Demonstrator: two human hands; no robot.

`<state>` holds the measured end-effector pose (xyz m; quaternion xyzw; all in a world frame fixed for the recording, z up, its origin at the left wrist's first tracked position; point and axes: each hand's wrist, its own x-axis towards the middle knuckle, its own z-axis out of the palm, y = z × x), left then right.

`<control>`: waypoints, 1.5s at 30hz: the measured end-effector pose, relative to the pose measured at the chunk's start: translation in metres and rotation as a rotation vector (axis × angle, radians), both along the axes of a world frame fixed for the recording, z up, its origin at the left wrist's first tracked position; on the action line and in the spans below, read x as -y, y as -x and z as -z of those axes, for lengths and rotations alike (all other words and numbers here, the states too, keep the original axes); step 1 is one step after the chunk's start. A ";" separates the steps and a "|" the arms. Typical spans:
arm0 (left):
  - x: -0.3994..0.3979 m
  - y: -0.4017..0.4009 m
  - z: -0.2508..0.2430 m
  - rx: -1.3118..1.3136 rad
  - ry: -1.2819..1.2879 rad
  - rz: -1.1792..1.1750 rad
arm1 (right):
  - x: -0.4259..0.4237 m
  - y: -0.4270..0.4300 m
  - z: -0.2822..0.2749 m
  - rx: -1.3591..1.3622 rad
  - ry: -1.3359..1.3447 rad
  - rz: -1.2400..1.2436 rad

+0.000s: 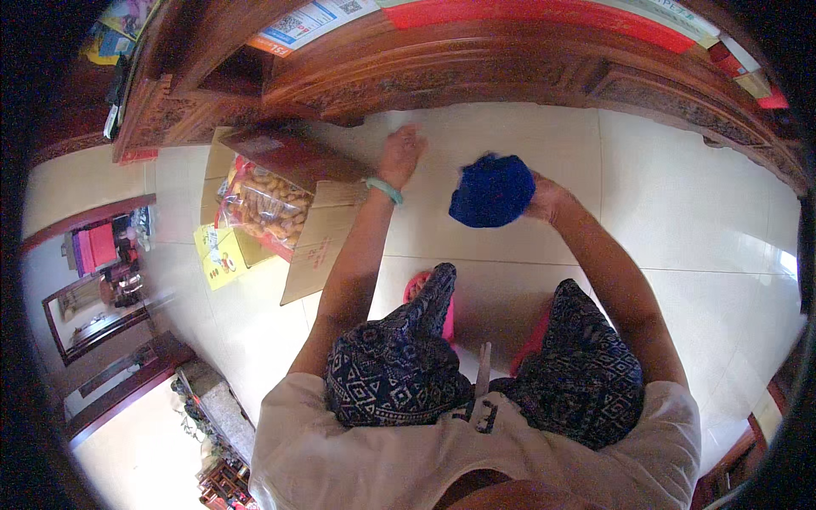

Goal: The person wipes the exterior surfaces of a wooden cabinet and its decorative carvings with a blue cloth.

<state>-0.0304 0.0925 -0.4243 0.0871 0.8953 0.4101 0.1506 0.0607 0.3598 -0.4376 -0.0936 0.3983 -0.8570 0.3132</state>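
Observation:
In the head view my right hand grips a dark blue cloth, bunched up and held over the tiled floor. My left hand is further left, below the carved wooden furniture front, with its fingers curled and blurred. Whether it holds anything small is hidden. A pale green bangle circles that wrist. Left of my left forearm stands an opened cardboard box with its flaps spread. Inside it lies a clear plastic bag of brown, peanut-like pieces.
Carved wooden furniture runs along the far side, with a red box and a printed carton on top. A yellow printed carton sits beside the cardboard box. My patterned trousers and pink footwear are close below.

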 end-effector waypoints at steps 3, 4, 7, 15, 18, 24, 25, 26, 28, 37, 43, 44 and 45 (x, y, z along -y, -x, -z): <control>-0.031 0.010 -0.047 0.043 -0.754 -0.484 | -0.002 0.016 -0.026 -0.180 -0.476 0.080; -0.032 0.014 -0.045 0.040 -0.802 -0.511 | -0.001 0.020 -0.029 -0.142 -0.570 0.092; -0.038 0.019 -0.049 0.064 -1.002 -0.508 | 0.006 0.042 -0.020 0.060 -0.233 0.197; -0.046 0.024 -0.056 0.014 -1.011 -0.570 | 0.042 0.087 -0.055 0.230 -0.225 0.078; -0.042 0.025 -0.058 0.002 -0.972 -0.606 | 0.061 0.093 -0.040 0.133 -0.357 0.222; -0.036 0.023 -0.053 0.004 -0.882 -0.583 | 0.093 0.098 -0.035 0.253 -0.334 0.556; -0.037 0.024 -0.053 0.000 -0.870 -0.568 | 0.096 0.096 -0.033 0.243 -0.379 0.605; -0.037 0.024 -0.051 0.001 -0.870 -0.567 | 0.098 0.102 -0.021 0.244 -0.379 0.606; -0.039 0.027 -0.049 -0.045 -0.883 -0.512 | 0.098 0.120 0.003 0.096 -0.477 0.511; -0.033 0.027 -0.052 -0.120 -0.884 -0.511 | 0.109 0.119 -0.044 -0.113 -0.948 0.687; -0.032 0.027 -0.056 -0.049 -0.845 -0.506 | 0.089 0.126 -0.055 -0.260 -1.113 0.491; -0.033 0.027 -0.054 -0.016 -0.871 -0.551 | 0.084 0.128 -0.054 -0.260 -1.117 0.492; -0.033 0.027 -0.055 -0.018 -0.868 -0.556 | 0.080 0.131 -0.053 -0.256 -1.132 0.405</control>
